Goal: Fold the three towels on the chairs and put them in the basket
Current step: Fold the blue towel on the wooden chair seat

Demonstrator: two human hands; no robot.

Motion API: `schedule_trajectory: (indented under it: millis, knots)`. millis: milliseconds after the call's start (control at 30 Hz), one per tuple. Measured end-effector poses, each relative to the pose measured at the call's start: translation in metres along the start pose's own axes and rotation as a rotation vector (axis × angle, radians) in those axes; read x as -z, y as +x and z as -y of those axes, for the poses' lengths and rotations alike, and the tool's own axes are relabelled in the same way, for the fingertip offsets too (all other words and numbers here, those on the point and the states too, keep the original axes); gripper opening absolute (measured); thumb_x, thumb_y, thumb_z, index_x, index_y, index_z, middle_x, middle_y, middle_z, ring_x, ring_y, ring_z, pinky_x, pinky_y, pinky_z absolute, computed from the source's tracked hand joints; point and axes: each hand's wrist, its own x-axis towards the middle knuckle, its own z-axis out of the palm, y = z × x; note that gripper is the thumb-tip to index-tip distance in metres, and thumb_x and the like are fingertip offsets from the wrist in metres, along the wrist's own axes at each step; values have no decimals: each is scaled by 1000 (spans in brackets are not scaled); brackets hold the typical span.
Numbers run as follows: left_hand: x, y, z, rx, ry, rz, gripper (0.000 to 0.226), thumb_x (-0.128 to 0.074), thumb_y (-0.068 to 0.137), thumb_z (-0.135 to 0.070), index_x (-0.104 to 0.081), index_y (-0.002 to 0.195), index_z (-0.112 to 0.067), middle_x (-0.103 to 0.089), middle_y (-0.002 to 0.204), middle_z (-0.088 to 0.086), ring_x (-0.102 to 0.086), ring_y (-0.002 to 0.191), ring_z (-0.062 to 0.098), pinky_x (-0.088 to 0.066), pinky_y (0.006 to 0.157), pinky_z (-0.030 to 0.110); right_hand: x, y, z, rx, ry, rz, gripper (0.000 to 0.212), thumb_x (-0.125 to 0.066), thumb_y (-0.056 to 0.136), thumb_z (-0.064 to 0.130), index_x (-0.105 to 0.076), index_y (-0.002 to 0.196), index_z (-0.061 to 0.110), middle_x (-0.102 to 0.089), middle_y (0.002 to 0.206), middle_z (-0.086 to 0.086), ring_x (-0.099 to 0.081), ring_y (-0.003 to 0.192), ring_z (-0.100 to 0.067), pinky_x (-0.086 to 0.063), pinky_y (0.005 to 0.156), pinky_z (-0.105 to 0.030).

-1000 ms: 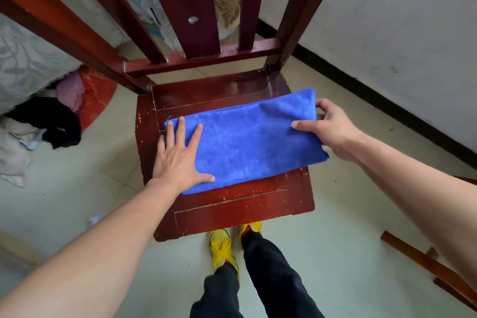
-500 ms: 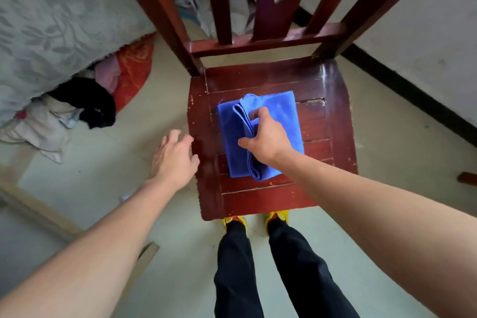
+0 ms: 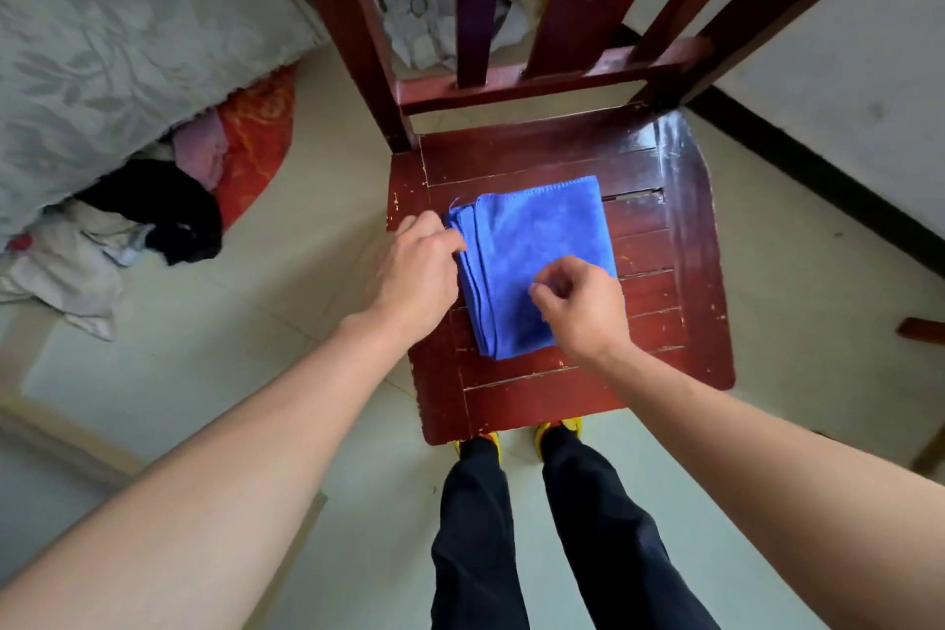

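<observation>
A blue towel (image 3: pixel 532 251), folded into a small layered rectangle, lies on the seat of a dark red wooden chair (image 3: pixel 670 281). My left hand (image 3: pixel 417 271) is at the towel's left side, where thumb and fingers pinch the stacked edge. Over the towel's near right corner hovers my right hand (image 3: pixel 583 307), its fingers loosely curled and holding nothing. No basket and no other towel is in view.
The chair's slatted back (image 3: pixel 562 15) rises at the far side. A bed with a grey floral cover (image 3: pixel 102 41) and a heap of clothes (image 3: pixel 153 215) are to the left. A white wall (image 3: pixel 844 92) runs on the right, and another chair's wooden part (image 3: pixel 920 328) shows at the right edge.
My right hand folded the long towel over to the left, then let go and lifted. My left hand left the towel, then came back to its left edge.
</observation>
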Motion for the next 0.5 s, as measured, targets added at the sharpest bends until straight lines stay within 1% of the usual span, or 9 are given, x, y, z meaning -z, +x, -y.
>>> schedule_trajectory:
  millis: [67,133,167,233,300,333,400,467,500]
  knots:
    - [-10,18,-16,-55,-7,80,34,-49,87,0,-70,110,-14,-62,108,9,-57,101,33,-48,83,43,-6,-12,-13,-10,42,147,6,-68,81,18,-65,79,23,-61,61,7,-59,59,-13,-43,60,-25]
    - [-20,32,-18,-18,7,212,41,-48,90,-7,-59,128,-16,-56,122,9,-56,110,32,-47,90,42,-16,-19,-24,-48,82,309,11,-73,80,17,-65,87,21,-59,63,6,-53,58,-9,-42,61,-23]
    - [-25,38,-16,20,0,268,44,-50,90,-10,-53,134,-16,-52,126,11,-55,114,32,-45,95,41,-19,-19,-30,-84,129,343,15,-75,79,16,-64,88,22,-59,64,6,-52,59,-9,-42,63,-22]
    - [-28,45,-11,90,-27,308,50,-54,90,-16,-48,139,-17,-48,128,13,-53,117,31,-44,99,42,-23,-17,-37,-143,225,347,18,-76,77,14,-63,84,24,-60,65,4,-53,60,-10,-43,66,-26]
    - [-27,47,-12,98,11,338,55,-58,88,-20,-43,141,-19,-45,129,10,-51,120,29,-44,99,41,-20,-13,-37,-206,288,375,17,-76,78,14,-62,81,23,-61,66,1,-54,59,-12,-45,63,-28]
    - [-25,44,-16,79,81,352,57,-59,88,-23,-41,142,-20,-43,131,9,-48,122,28,-42,99,40,-15,-12,-35,-251,317,402,15,-75,80,13,-62,80,21,-61,67,-1,-56,59,-13,-45,60,-28]
    - [-24,32,-24,4,270,276,60,-61,87,-30,-40,142,-20,-39,135,9,-41,124,28,-37,98,40,0,-7,-27,-323,392,412,10,-68,85,10,-62,79,14,-64,70,-5,-61,58,-16,-45,52,-24]
    - [-26,16,-29,-106,412,196,73,-63,84,-43,-32,145,-18,-26,149,12,-28,135,29,-31,103,38,22,6,-19,-336,468,283,10,-61,88,8,-62,79,10,-65,69,-7,-62,51,-13,-46,47,-21]
    - [-30,8,-28,-134,449,214,87,-65,81,-51,-22,149,-18,-12,157,14,-16,144,30,-27,108,39,32,15,-16,-332,512,205,12,-59,90,7,-61,78,10,-65,67,-7,-62,47,-11,-46,46,-20]
